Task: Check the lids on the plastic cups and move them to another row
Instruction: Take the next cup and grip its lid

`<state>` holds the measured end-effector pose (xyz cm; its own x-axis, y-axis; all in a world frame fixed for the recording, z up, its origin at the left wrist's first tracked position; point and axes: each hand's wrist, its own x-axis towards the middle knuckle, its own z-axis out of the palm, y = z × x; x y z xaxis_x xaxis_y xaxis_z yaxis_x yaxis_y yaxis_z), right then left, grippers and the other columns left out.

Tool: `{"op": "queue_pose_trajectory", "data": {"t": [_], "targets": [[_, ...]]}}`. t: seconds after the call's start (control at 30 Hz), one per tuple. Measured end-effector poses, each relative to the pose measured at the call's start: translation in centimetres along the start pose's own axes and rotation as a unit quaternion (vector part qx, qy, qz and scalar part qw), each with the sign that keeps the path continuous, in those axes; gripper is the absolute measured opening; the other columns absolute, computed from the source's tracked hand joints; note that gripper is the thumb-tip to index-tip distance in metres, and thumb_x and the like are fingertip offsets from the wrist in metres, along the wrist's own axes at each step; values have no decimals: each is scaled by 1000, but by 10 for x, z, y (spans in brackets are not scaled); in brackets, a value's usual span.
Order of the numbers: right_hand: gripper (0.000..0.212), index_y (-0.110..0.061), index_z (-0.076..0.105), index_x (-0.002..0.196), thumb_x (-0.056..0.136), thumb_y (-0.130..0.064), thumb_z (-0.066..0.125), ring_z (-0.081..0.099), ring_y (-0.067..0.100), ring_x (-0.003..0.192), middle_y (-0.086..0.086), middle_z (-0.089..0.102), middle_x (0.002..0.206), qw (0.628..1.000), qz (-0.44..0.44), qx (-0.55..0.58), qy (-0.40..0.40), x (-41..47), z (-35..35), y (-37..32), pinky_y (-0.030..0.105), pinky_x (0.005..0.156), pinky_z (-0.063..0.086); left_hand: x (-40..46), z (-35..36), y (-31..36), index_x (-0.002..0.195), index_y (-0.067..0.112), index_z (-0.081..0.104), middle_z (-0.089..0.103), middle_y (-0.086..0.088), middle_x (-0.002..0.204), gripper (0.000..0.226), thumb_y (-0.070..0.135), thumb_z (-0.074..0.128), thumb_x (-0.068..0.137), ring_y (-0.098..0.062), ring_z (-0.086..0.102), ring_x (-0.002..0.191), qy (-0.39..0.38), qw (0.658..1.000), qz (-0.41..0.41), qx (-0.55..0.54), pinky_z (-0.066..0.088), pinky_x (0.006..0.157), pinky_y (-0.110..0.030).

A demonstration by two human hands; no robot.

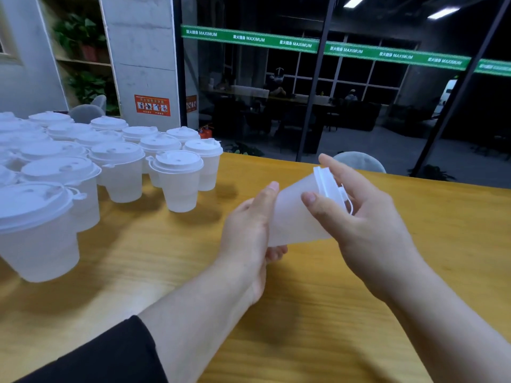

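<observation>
I hold one translucent plastic cup (293, 217) tipped on its side above the wooden table (304, 313), its white lid (326, 183) facing away to the upper right. My left hand (249, 230) grips the cup's bottom end, thumb on top and fingers curled beneath. My right hand (362, 214) wraps the lid end, thumb on the cup wall and fingers over the lid. Several lidded cups (177, 178) stand upright in rows on the table's left part.
The table's far edge runs close behind my hands, with a grey chair back (359, 161) just past it. A glass wall and a white pillar stand beyond. A large lidded cup (36, 230) stands nearest at the left.
</observation>
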<state>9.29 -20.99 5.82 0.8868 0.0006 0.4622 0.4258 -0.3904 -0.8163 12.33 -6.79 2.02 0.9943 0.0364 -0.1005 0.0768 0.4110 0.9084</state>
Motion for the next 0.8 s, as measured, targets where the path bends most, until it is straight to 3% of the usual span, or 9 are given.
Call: {"op": "queue_pose_trajectory", "data": {"t": [0.07, 0.17, 0.27, 0.33, 0.5, 0.57, 0.63, 0.7, 0.8], "targets": [[86, -40, 47, 149, 67, -59, 65, 49, -16, 121, -24, 54, 140, 1000, -12, 8, 9, -1, 1, -1, -2, 94, 38, 0, -1, 0, 98, 20, 73, 64, 0, 73, 36, 55, 66, 92, -17, 50, 55, 0, 1000, 13, 9, 37, 51, -28], [86, -41, 43, 150, 69, -58, 67, 39, -39, 108, -39, 47, 124, 1000, -13, -3, -4, -1, 3, 2, -9, 82, 33, 0, -4, 0, 102, 18, 74, 65, -1, 73, 37, 53, 67, 93, -18, 51, 56, -17, 999, -34, -15, 36, 50, -27], [89, -40, 39, 154, 76, -67, 73, 35, -36, 117, -38, 44, 133, 999, -12, -28, -37, -2, 6, 10, -8, 87, 32, 3, -6, -2, 111, 14, 74, 68, -1, 76, 44, 54, 68, 93, -15, 54, 52, -28, 993, -104, -54, 34, 41, -24], [92, -42, 37, 154, 75, -77, 69, 33, -30, 127, -35, 42, 143, 998, -16, -49, -43, -6, 7, 15, -2, 93, 35, 1, -7, 0, 115, 13, 75, 70, -3, 83, 46, 54, 69, 92, -15, 58, 54, -22, 992, -105, -66, 37, 41, -24], [72, -38, 45, 151, 85, -67, 50, 37, -33, 120, -28, 52, 141, 999, 23, -31, -11, -21, 5, -3, -2, 92, 39, -2, -19, 14, 104, 12, 72, 67, -6, 85, 45, 55, 72, 90, -22, 61, 70, 39, 998, 44, 38, 44, 51, -31], [68, -36, 51, 148, 86, -63, 50, 52, -17, 122, -26, 60, 137, 998, 47, 28, -8, -28, 5, -11, 17, 104, 47, -11, -20, 28, 93, 11, 69, 64, -4, 76, 44, 55, 70, 91, -23, 59, 67, 47, 988, 107, 102, 42, 51, -32], [49, -38, 60, 141, 95, -54, 50, 64, -2, 116, -22, 69, 127, 990, 82, 113, 2, -36, 6, -21, 39, 104, 54, -23, -17, 50, 83, 13, 63, 58, 1, 65, 40, 52, 69, 93, -21, 52, 59, 45, 967, 172, 180, 38, 52, -30], [34, -34, 70, 127, 107, -42, 44, 70, 13, 112, -10, 75, 118, 965, 138, 221, 2, -46, 4, -33, 49, 102, 55, -35, -8, 80, 85, 17, 65, 62, 7, 72, 34, 50, 66, 95, -16, 56, 67, 37, 929, 240, 280, 38, 59, -31], [41, -14, 69, 125, 111, -38, 40, 70, 35, 114, 10, 76, 116, 885, 224, 407, 13, -60, 0, -53, 51, 100, 56, -59, 15, 125, 92, 30, 68, 62, 10, 84, 24, 53, 62, 94, -13, 59, 85, -8, 818, 322, 477, 40, 65, -32]]}}
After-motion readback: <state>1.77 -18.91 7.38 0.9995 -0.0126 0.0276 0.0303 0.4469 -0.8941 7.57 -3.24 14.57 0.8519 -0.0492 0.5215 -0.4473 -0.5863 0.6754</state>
